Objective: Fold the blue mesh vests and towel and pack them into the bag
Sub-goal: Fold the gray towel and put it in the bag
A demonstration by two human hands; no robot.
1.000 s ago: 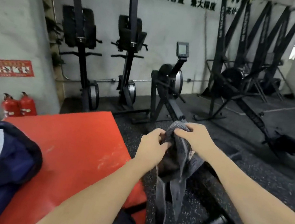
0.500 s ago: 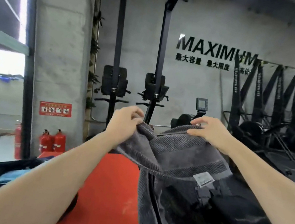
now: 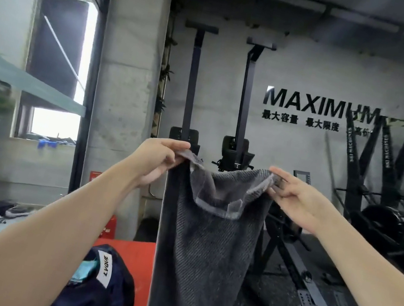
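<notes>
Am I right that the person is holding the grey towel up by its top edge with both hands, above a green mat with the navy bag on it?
Not quite: the mat is red, not green, as the head view shows. The rest holds: the left hand and right hand hold the grey towel up by its top edge, and the navy bag sits on the mat.

"maximum" on wall [image 3: 232, 98]; "lvque" on bag [image 3: 100, 294].
</notes>
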